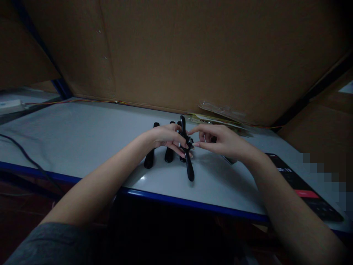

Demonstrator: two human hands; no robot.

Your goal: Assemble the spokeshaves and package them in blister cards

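Observation:
My left hand (171, 136) is closed around the middle of a long black two-armed piece (189, 165), shaped like a propeller with rounded ends. The piece is held upright and tilted just above or against the table; contact is unclear. From the right, my right hand (220, 138) brings thumb and index finger to its hub, around a small dark part (189, 141) with a pale glint. Its other fingers are curled in, with something dark near them. Similar black pieces lie beside and under my left hand: one at the left (149, 158), another in the middle (169, 154), and one partly hidden.
The white table (82, 140) has a blue front edge (193, 202). Clear plastic bags (220, 114) lie against the cardboard wall (176, 55). A large phone (295, 184) rests by my right forearm. A black cable (27, 158) crosses at left; thin wires (93, 102) run behind.

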